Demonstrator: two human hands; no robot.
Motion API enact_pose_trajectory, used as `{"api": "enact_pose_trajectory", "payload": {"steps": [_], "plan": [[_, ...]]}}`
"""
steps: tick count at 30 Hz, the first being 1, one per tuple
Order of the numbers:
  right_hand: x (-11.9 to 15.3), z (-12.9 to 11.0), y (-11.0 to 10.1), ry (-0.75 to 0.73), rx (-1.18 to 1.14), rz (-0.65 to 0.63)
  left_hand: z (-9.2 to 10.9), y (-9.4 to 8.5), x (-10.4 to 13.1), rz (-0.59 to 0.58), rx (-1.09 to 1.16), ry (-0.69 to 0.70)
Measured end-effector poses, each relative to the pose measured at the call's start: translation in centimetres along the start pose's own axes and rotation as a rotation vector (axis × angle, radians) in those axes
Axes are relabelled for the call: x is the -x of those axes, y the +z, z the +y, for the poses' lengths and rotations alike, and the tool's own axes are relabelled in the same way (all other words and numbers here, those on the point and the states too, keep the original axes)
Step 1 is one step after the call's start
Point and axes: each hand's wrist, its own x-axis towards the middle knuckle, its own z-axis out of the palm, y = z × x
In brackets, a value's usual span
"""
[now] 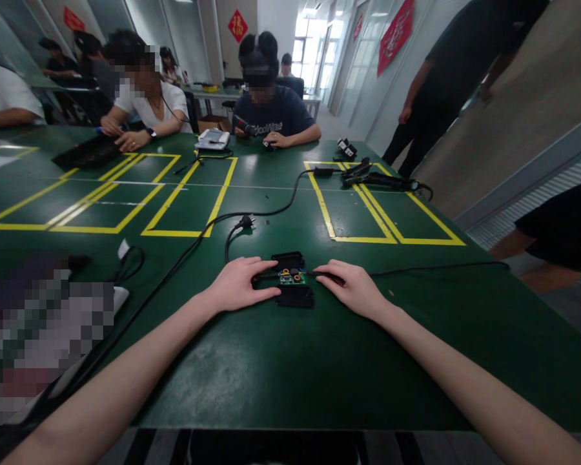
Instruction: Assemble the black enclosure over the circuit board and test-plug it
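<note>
1. At far left, a blurred object with a white edge [121, 297] lies on a green table [213, 381], a looped black cord just beyond it.
2. Across the table, a seated co-worker in white [150, 106] bends over a dark tray [90, 153], both hands at its right end.
3. The person's left hand [237, 283] spreads its fingers around the left end of an opened black casing, fingertips by the upper cover [289, 259], thumb by the lower cover [295, 298]; whether it grips anything cannot be told.
4. A black plug [244, 222] rests just beyond that hand, beside a long black cable [271, 212].
5. Farther back, a co-worker in a dark T-shirt [274, 116] handles a small object.
6. Between the person's hands, a green circuit board [292, 279] with coloured wires lies exposed between the two covers.
7. The right hand [352, 285] pinches a black cord [436, 267] just right of the board; the cord trails toward the table's right edge.
8. Beyond it, black equipment [372, 178] lies across yellow tape outlines [363, 239].
9. At right, a person in black [448, 77] stands beside the table.
</note>
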Motion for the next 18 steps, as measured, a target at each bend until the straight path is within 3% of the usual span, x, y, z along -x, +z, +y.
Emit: {"api": "enact_pose_trajectory", "payload": {"steps": [9,13,18], "plan": [[-0.15,-0.1,0.02,0.176,0.219,-0.057,-0.11,0.04,0.04,0.046,0.067,-0.032],[-0.18,-0.03,0.09,0.173,0.257,-0.083,-0.35,0.25,-0.12,0.089,0.069,-0.069],[-0.12,0.05,0.04,0.177,0.272,-0.089,-0.38,0.32,-0.31,0.058,-0.027,-0.026]]}}
